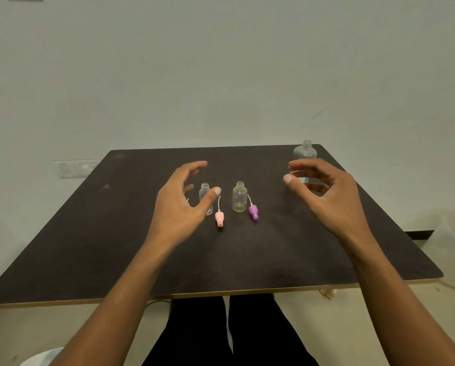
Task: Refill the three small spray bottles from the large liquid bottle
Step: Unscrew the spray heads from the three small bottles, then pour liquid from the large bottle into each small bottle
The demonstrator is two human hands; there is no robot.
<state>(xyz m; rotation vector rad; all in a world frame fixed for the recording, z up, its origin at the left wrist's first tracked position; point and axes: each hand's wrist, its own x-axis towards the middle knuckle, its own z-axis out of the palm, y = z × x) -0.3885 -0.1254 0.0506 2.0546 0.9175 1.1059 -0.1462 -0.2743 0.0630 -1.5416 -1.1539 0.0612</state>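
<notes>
Left hand (179, 207), empty and loose, may tip the open small bottle (204, 189); right hand (326, 194), likewise empty, may topple the large bottle (304, 154).

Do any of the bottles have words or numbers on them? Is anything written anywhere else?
No text can be read anywhere in the picture.
Large bottle: a pale patch low down, partly behind the right hand, too blurred to read.
Small bottles: the two in view are clear, with no writing.
Wall switch plate: no readable marks.
</notes>
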